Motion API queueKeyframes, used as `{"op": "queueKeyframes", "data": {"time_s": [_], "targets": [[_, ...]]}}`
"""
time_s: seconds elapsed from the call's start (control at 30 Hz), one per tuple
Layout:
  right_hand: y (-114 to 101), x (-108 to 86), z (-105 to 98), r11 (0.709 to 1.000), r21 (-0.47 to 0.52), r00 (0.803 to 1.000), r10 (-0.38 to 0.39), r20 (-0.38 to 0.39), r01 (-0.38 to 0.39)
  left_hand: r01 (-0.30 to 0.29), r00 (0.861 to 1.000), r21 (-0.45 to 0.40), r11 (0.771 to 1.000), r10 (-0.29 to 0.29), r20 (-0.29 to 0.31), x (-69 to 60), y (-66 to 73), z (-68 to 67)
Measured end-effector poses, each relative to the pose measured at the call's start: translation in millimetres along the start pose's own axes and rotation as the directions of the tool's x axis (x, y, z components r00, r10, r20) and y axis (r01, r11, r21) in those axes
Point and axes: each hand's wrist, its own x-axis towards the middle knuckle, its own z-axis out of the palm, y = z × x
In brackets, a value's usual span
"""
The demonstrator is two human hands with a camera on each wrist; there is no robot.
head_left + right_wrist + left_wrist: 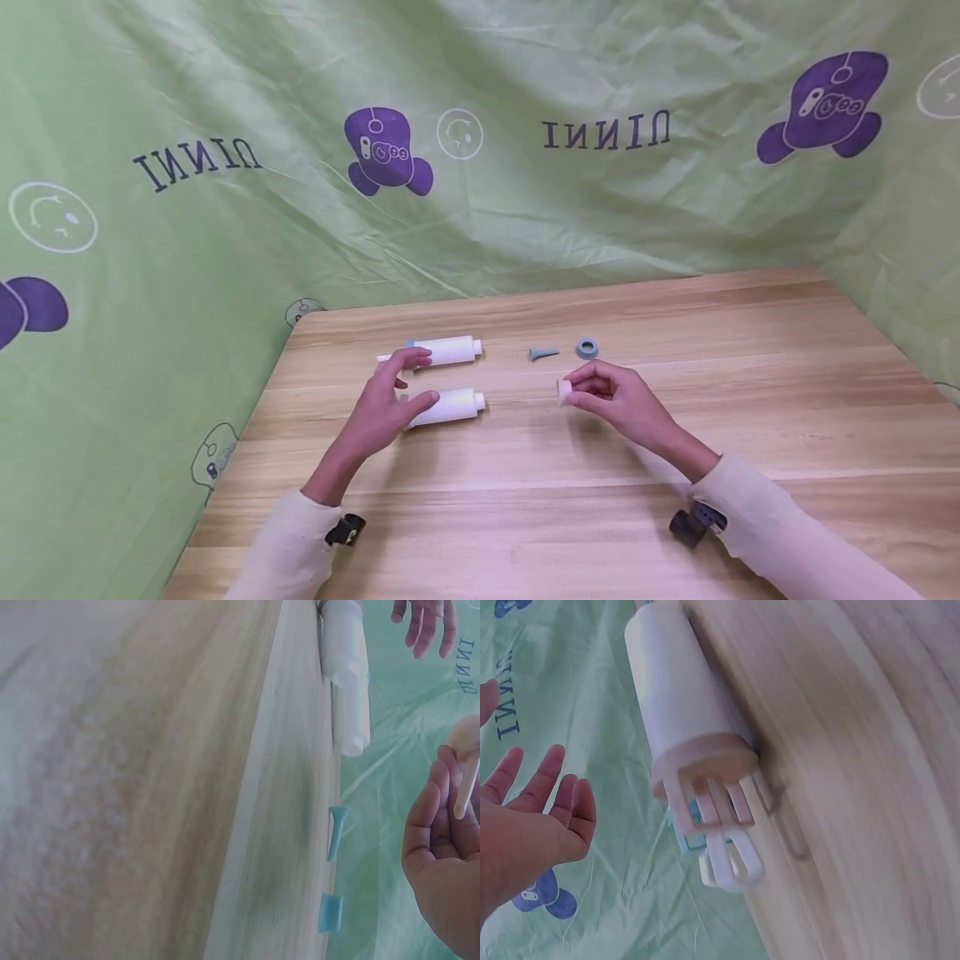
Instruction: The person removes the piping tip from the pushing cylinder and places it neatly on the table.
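My right hand [618,400] pinches a small pale pink piece [564,392] above the table; in the right wrist view this piece [463,791] has a round end and a thin stem. My left hand [382,410] is held over the handle ends of two white cylinders, thumb and fingers spread, gripping nothing. The near cylinder [450,407] lies on its side, its narrow neck pointing right. In the left wrist view, a white cylinder [679,682] has a pink end [705,757] and a white looped handle [731,862]. Behind it lies the far cylinder [450,350], which has a blue end.
A blue funnel-like piece [543,354] and a blue ring [587,348] lie on the wooden table [750,358], beyond my right hand. Green printed cloth [495,225] hangs behind the table and along its sides.
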Motion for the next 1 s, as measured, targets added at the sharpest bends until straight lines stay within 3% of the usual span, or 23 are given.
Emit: {"op": "queueKeyframes", "data": {"time_s": [0.43,1.0], "targets": [[0.8,0.7,1.5,1.0,0.001,1.0,-0.005,-0.001,0.005,-0.019,1.0,-0.094,0.995,0.018,-0.014,10.9,13.3,23.7],[-6.0,0.5,6.4,1.0,0.018,1.0,-0.015,-0.009,0.015,-0.016,0.999,-0.227,0.974,0.024,0.034,16.8,23.6,57.6]]}}
